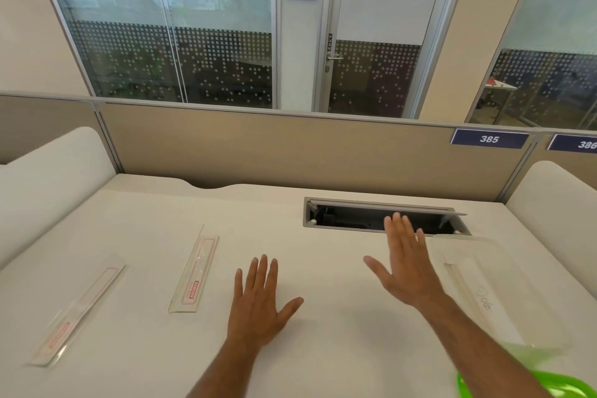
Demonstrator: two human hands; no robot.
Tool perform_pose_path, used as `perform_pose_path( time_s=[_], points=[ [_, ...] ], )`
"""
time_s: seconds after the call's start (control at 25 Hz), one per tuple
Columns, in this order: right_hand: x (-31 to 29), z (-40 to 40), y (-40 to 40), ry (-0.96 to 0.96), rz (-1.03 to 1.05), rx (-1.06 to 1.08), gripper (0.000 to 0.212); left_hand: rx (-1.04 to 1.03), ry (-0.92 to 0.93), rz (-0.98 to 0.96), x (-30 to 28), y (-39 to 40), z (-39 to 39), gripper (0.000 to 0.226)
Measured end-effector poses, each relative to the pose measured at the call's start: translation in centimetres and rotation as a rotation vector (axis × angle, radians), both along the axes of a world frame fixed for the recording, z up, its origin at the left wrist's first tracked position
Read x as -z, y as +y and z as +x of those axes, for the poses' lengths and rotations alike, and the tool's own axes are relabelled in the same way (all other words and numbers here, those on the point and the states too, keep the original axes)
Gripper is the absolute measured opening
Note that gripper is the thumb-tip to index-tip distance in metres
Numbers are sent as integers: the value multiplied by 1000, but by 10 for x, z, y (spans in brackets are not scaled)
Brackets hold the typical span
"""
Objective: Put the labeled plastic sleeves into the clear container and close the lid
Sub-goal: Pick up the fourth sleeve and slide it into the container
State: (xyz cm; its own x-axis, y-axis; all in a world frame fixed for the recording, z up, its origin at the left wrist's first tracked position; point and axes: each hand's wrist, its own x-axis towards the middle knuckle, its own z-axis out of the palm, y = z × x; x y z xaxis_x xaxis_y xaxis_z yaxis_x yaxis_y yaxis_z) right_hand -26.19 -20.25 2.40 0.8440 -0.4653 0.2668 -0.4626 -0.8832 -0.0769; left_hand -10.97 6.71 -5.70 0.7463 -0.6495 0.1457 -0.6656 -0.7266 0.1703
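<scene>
Two long clear plastic sleeves with red printed labels lie flat on the white desk: one point(194, 271) left of centre, the other point(77, 312) further left and nearer to me. The clear container point(504, 287) sits on the right, with no lid on it. A green-rimmed lid point(565, 386) shows at the bottom right corner. My left hand point(258, 304) hovers flat over the desk, fingers spread, just right of the nearer-centre sleeve. My right hand point(407, 263) is raised, fingers apart, just left of the container. Neither hand holds anything.
An open cable tray slot point(349, 215) is cut into the desk behind my right hand. Beige partition panels point(290, 152) close off the back of the desk, and white rounded side dividers point(48, 178) stand at left and right.
</scene>
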Motion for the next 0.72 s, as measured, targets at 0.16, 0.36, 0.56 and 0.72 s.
perform_pose_path(
  time_s=[0.16, 0.36, 0.56, 0.72],
  points=[
    [24, 32, 52, 96, 12, -79, 91, -40, -31, -4, -11, 24, 17, 102],
    [42, 68, 101, 145, 36, -141, 92, -91, -50, -34, -19, 60, 35, 101],
    [44, 103, 133, 157, 46, -240, 88, -126, -106, -41, -30, 96, 58, 96],
    [40, 137, 153, 164, 32, -321, 82, -217, -90, -5, -33, 121, 82, 89]
  ],
)
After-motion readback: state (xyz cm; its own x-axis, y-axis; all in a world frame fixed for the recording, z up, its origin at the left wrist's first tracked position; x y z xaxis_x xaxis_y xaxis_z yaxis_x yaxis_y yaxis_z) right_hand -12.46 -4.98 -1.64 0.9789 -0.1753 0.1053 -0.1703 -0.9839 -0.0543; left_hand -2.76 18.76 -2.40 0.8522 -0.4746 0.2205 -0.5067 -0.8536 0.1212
